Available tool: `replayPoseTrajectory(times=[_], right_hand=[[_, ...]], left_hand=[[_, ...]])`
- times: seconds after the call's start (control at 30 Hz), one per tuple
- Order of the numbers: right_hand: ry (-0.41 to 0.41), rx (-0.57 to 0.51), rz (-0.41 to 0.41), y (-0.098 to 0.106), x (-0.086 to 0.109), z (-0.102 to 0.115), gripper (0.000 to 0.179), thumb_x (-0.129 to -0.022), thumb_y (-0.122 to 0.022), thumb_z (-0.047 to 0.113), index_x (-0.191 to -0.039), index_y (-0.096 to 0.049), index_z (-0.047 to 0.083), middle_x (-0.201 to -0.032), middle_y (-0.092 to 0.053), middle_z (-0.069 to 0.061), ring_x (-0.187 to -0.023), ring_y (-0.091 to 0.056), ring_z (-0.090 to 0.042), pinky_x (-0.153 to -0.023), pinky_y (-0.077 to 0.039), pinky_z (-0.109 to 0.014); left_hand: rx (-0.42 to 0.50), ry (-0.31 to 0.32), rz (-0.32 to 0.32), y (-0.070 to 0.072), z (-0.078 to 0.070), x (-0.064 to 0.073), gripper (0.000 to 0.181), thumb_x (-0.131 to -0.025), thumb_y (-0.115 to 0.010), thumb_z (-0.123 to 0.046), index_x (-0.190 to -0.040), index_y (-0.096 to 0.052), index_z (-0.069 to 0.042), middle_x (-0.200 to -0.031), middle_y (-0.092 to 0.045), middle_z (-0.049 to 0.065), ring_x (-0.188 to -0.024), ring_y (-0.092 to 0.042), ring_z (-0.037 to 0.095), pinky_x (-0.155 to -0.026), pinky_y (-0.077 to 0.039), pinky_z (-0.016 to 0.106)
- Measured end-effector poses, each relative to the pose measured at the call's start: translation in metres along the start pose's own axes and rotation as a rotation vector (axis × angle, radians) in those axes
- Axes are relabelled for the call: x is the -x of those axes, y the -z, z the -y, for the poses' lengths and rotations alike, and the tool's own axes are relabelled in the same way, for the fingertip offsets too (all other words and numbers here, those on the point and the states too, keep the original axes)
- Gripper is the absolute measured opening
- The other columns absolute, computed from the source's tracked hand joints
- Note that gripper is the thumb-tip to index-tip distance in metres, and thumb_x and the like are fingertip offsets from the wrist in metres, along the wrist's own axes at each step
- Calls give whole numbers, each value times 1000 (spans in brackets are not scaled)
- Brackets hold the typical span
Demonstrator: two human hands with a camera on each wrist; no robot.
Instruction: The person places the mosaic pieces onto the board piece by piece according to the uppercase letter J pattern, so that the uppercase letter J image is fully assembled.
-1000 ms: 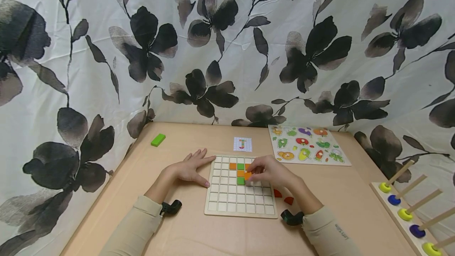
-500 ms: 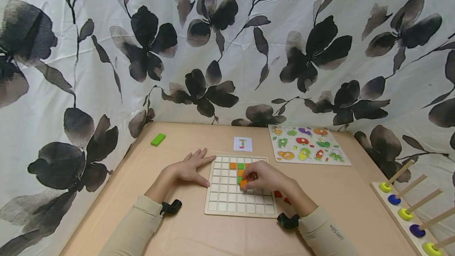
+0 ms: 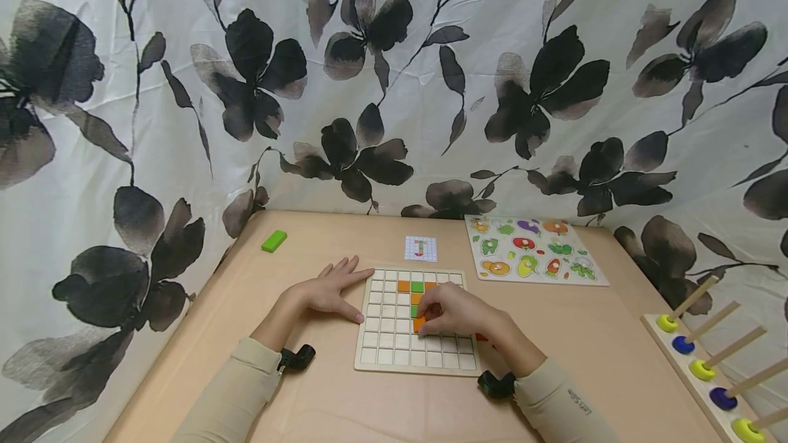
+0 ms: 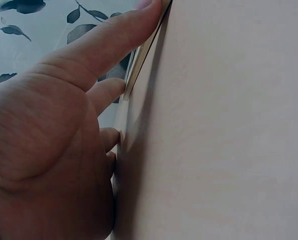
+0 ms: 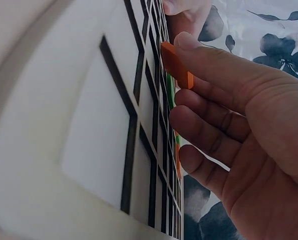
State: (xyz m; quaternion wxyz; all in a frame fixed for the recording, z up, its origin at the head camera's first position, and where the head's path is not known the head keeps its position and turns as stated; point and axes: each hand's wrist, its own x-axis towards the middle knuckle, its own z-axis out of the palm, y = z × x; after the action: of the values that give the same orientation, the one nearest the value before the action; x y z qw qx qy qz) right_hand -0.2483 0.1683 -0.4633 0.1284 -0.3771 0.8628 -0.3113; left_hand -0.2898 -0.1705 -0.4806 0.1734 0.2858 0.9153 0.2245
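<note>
My right hand (image 3: 458, 310) pinches an orange square tile (image 3: 419, 325) between thumb and fingers, just below a column of tiles on the white grid board (image 3: 390, 359). In the right wrist view the orange tile (image 5: 175, 64) is tilted against the board's surface. An orange tile (image 3: 403, 286) and a green tile (image 3: 416, 287) lie in the upper row; other orange and green ones sit below, partly covered by the right hand. My left hand (image 3: 329, 292) rests on the table with fingers spread, its thumb and forefinger touching the board's left edge.
Behind the board lies a small card (image 3: 420, 249) with a coloured J-shaped grid pattern. A vegetable picture board (image 3: 535, 255) is at the back right, a green block (image 3: 273, 241) at the back left. A peg stacker (image 3: 692, 361) stands right; a red piece (image 3: 481, 336) peeks out beside the board.
My right hand has moved the orange tile down and slightly left, from beside the tile column to below its green tile. The left hand stays in place.
</note>
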Motion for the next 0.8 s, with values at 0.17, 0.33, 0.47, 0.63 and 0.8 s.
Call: replayPoseTrajectory(times=[0.17,0.33,0.47,0.63,0.8], right_hand=[[4,21,-5,-2,-1,-1,19,-84,-89,29,-96,-77,20,-84,-68,14,-72,-60,-2,-67,-56,-21],[-9,39,1,-4,-2,2,22,-84,-89,32,-97,-76,20,-84,-67,14,-74,-59,-4,-67,-54,-20],[-19,52,4,-5,-3,3,23,-83,-89,33,-97,-76,21,-84,-66,14,-75,-58,-5,-67,-51,-20],[-8,62,3,-6,-3,1,23,-83,-89,33,-97,-75,21,-83,-65,14,-74,-57,-4,-66,-50,-19],[4,78,3,-7,-4,0,23,-83,-89,33,-97,-75,21,-83,-65,15,-73,-56,-3,-66,-50,-19]], left_hand=[[0,1,0,0,-1,0,107,-80,-81,-64,-166,-29,-28,-175,0,20,-162,5,40,-129,3,61],[4,-2,1,1,-2,1,106,-80,-81,-63,-166,-29,-28,-175,0,21,-162,5,41,-129,3,62],[6,-4,1,1,-2,1,106,-80,-81,-63,-166,-29,-27,-175,0,21,-162,4,42,-129,3,63],[5,-3,4,0,-2,1,106,-80,-81,-63,-166,-29,-27,-175,0,21,-162,5,41,-129,3,63],[5,-3,5,0,-1,0,106,-80,-81,-63,-166,-30,-27,-175,-1,21,-162,4,41,-129,3,63]])
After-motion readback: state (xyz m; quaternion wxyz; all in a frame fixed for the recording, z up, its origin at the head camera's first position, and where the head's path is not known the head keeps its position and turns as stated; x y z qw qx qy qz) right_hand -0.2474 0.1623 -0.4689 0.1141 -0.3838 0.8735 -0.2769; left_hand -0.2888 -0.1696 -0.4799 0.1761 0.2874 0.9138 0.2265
